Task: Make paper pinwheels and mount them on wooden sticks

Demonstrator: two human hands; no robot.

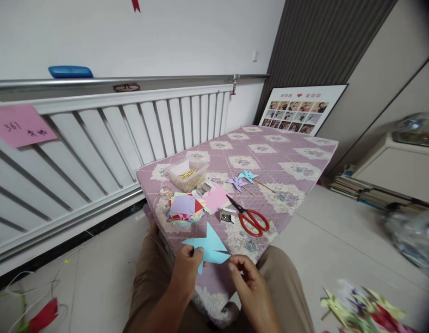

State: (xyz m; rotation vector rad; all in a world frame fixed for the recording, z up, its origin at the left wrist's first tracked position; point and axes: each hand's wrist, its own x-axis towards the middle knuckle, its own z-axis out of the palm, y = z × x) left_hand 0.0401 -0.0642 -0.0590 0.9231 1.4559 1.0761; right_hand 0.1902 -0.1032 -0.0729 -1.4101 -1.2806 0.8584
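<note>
Between thumb and fingers, my left hand (pixel 187 267) holds a light-blue paper pinwheel blank (pixel 210 247), slit from its corners toward the middle. At the blank's right corner, my right hand (pixel 248 281) has its fingers curled in a pinch on the tip. Just beyond the paper lies a small open box of metal pins (pixel 227 217). Red-handled scissors (pixel 253 221) rest to its right. A stack of coloured paper squares (pixel 184 206) sits to the left, beside pink paper (pixel 216 198).
A clear plastic box (pixel 188 175) of thin sticks stands on the flowered tablecloth (pixel 263 148). Farther right lie a purple pinwheel (pixel 237 183) and a blue pinwheel (pixel 248 175) on sticks. A white radiator (pixel 186 118) runs along the left. More pinwheels (pixel 363 307) are at the lower right.
</note>
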